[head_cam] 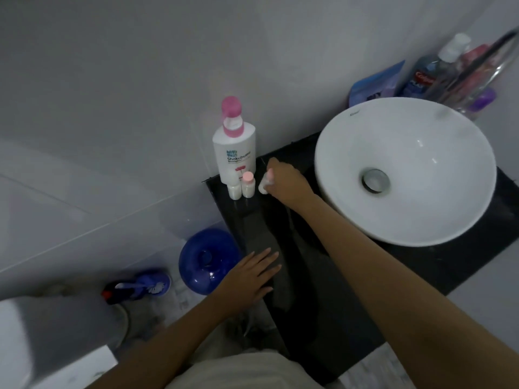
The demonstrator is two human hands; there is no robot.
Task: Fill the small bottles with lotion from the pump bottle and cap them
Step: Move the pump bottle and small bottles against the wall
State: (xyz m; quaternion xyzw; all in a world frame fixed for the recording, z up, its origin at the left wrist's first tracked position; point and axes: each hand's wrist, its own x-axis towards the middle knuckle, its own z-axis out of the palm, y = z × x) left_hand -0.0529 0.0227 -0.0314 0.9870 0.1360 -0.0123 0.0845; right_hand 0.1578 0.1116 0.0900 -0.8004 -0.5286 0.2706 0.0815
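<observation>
Two bare forearms with no sleeves in view, left hand (254, 272) and right hand (286, 179) both free of rings, watches or bracelets, nails short and pale, a light beige garment (238, 372) at the bottom edge — plain, unpatterned

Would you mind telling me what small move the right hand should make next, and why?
Probably set the small bottle it grips down beside the two small bottles in front of the pump bottle. The right hand holds it just above the counter, apparently capped in pink; the left hand rests flat.
</observation>
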